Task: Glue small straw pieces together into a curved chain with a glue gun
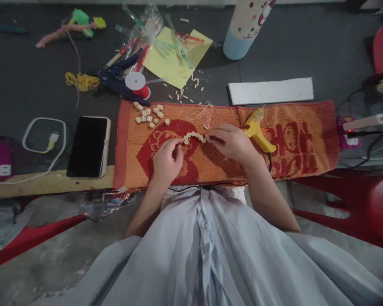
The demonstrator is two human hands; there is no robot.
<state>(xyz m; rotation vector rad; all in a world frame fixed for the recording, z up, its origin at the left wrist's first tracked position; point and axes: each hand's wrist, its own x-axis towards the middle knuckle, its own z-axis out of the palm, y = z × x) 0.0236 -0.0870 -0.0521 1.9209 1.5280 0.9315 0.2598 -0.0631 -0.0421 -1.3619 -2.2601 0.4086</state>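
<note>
A curved strip of small pale pieces (195, 135) spans the gap between my two hands above the orange towel (223, 170). My left hand (168, 160) pinches its left end between thumb and finger. At the other end, the fingertips of my right hand (232, 142) close on the strip. Several small pale bundles (149, 114) sit on the towel, up and left of my left hand. A yellow glue gun (258, 131) lies on the towel just right of my right hand.
Behind the towel are loose pale bits (181, 94), yellow paper (153, 61), a red thread spool (142, 91), dark-handled pliers (115, 80) and a white strip (271, 91). A phone (87, 146) lies left; a tall bottle (239, 40) stands at the back.
</note>
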